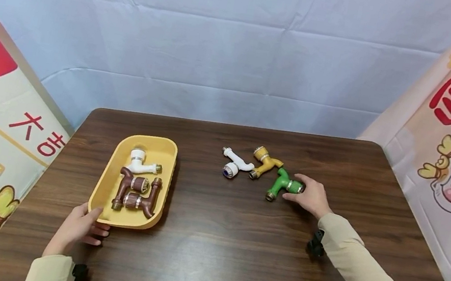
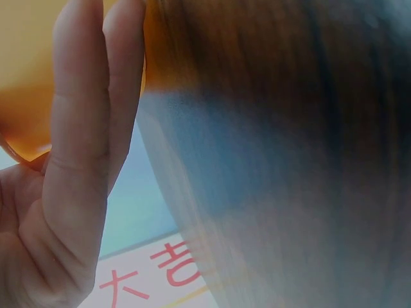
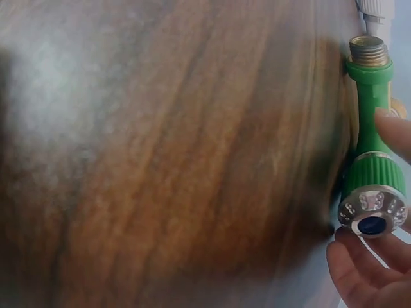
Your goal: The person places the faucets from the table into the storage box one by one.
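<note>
My left hand (image 1: 79,225) holds the near left corner of a yellow plastic tray (image 1: 97,188), thumb over the rim and fingers outside. The left wrist view shows those fingers (image 2: 80,115) long and nearly straight against the tray's side. Inside lie a white faucet (image 1: 138,164) and two brown faucets, one on the left (image 1: 124,185) and one on the right (image 1: 150,200). My right hand (image 1: 310,194) is around the knob of a green faucet (image 1: 281,182) lying on the table, thumb and fingers on opposite sides. In the right wrist view the thumb overlaps its body.
A yellow faucet (image 1: 265,163) lies right beside the green one, its spout close to it. Left of that is another white faucet (image 1: 237,161). The dark wooden table (image 1: 209,237) backs onto a pale blue cloth (image 1: 221,60), with printed banners on both sides.
</note>
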A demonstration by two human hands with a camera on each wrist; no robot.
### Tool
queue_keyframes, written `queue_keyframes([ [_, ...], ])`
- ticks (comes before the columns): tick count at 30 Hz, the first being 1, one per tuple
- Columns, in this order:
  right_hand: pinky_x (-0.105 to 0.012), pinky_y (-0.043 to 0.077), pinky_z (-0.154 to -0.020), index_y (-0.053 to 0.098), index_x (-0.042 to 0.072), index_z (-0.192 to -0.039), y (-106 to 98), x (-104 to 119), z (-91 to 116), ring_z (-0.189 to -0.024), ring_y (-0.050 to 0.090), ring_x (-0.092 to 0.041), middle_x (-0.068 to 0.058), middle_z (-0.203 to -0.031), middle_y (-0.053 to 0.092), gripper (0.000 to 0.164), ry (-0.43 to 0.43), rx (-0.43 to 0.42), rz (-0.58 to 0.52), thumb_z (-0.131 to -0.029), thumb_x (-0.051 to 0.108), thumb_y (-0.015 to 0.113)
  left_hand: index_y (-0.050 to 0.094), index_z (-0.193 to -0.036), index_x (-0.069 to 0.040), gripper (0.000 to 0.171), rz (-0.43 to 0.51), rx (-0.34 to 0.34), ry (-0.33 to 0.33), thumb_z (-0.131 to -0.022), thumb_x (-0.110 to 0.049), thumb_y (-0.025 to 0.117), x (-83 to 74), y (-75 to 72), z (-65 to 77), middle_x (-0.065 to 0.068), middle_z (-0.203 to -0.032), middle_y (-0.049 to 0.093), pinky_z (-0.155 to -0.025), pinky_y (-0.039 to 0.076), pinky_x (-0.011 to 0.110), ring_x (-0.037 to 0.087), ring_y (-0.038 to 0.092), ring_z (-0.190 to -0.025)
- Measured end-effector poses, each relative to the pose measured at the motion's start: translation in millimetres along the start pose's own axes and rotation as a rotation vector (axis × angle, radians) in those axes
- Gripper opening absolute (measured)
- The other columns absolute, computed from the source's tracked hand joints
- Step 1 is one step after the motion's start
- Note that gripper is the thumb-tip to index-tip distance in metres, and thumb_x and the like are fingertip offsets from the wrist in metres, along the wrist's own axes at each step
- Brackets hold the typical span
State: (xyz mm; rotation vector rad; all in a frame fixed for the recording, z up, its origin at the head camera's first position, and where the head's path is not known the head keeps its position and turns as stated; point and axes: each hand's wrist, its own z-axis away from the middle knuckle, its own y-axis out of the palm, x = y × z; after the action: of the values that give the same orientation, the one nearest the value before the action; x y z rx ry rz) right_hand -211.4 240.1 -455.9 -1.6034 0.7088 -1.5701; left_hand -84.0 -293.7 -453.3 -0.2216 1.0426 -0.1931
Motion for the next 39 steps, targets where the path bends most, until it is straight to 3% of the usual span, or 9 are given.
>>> queue_keyframes([
  [11, -0.044, 0.047, -0.069, 0.055, -0.008, -0.118, 0.3, -1.1, 0.4, -0.085, 0.055, -0.036, -0.029, -0.108, 0.057, 0.052, 0.022, -0.044, -0.007, -0.077, 0.02, 0.072, 0.023, -0.13, 0.011, 0.044, -0.001, -0.001, -0.003, -0.1, -0.02, 0.03, -0.2, 0.8, 0.8, 0.014, -0.078, 0.064, -0.056, 0.054, 0.04, 0.024, 0.064, -0.068],
  [21, -0.043, 0.047, -0.07, 0.059, -0.004, -0.116, 1.4, -5.8, 0.8, -0.087, 0.055, -0.037, -0.026, -0.107, 0.059, 0.049, 0.035, -0.08, -0.003, -0.078, 0.023, 0.072, 0.023, -0.13, 0.011, 0.044, -0.014, 0.0, -0.008, -0.1, -0.02, 0.03, -1.4, 1.5, 2.4, 0.013, -0.079, 0.064, -0.056, 0.054, 0.04, 0.024, 0.064, -0.069],
  [31, -0.045, 0.047, -0.069, 0.06, -0.004, -0.115, -3.6, -6.4, 3.2, -0.085, 0.056, -0.037, -0.027, -0.101, 0.062, 0.049, -0.003, -0.175, -0.024, -0.077, 0.024, 0.073, 0.023, -0.13, 0.011, 0.044, -0.017, -0.002, -0.006, -0.1, -0.02, 0.03, -2.1, 1.2, 3.4, 0.014, -0.079, 0.064, -0.056, 0.054, 0.04, 0.025, 0.064, -0.069],
  [39, -0.044, 0.047, -0.069, 0.06, -0.004, -0.115, -4.2, -6.1, 3.1, -0.086, 0.057, -0.036, -0.027, -0.101, 0.062, 0.048, -0.006, -0.19, -0.04, -0.078, 0.024, 0.073, 0.024, -0.129, 0.011, 0.043, -0.006, -0.006, -0.001, -0.1, -0.02, 0.03, -1.9, 1.1, 3.1, 0.013, -0.078, 0.063, -0.056, 0.054, 0.04, 0.025, 0.064, -0.069],
])
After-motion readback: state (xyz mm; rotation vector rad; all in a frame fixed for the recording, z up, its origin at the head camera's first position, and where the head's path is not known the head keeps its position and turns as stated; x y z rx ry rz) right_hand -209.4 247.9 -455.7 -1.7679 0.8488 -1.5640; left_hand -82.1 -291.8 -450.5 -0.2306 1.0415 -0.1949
